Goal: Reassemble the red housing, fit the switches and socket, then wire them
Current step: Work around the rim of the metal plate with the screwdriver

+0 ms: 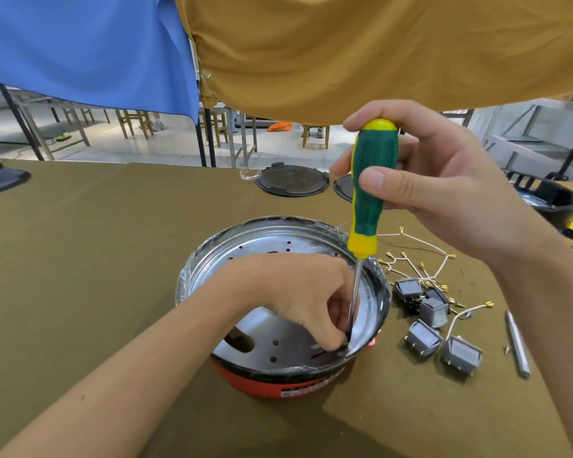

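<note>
Right hand [444, 180]: raised above the table, fingers and thumb wrapped round the handle of the green-and-yellow screwdriver [371, 190], shaft vertical, tip down inside the round red housing with silver metal liner [278, 328] at table centre. Left hand [298, 292]: reaches into the liner, fingertips pinched together at the shaft tip; item pinched cannot be made out. Grey rocker switches [440, 328] and white wires w/ brass terminals [420, 259] lie just right of housing. Surface: olive-brown cloth [96, 259]. Blue and tan fabric hangs behind.
</note>
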`<state>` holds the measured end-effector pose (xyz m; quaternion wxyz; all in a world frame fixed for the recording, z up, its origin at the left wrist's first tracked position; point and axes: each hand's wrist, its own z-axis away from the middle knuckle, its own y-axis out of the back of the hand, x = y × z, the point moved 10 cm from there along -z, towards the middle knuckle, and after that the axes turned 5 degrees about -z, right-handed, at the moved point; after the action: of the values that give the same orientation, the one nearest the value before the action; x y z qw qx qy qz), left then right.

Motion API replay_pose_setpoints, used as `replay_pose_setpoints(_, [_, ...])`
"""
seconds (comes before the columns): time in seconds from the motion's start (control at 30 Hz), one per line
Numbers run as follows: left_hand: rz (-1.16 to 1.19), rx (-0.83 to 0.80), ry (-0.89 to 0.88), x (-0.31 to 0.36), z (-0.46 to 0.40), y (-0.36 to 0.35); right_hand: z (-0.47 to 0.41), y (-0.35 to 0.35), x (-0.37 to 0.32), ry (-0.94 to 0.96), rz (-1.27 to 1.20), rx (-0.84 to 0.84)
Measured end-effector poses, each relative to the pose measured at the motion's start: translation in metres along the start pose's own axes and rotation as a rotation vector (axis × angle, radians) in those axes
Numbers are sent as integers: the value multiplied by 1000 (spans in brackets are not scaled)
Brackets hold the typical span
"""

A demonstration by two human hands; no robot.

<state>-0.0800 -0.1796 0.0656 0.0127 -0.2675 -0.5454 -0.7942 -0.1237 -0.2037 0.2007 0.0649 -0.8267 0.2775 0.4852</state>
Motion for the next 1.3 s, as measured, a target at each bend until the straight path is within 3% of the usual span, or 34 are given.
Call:
replay_pose_setpoints(0.37, [69,-130,90,-11,6,-6,-1,-6,-2,6,5,-24])
replay_pose_setpoints(0.57, [-144,-211,117,-21,18,-1,-1,-10,-1,9,23,-35])
replay_pose_setpoints(0.8, [-68,-266,109,-20,22,-6,-2,-10,-4,22,42,-26])
replay_pose_setpoints(1.3, [-99,-52,8,-8,9,6,0,5,-1,27,75,44])
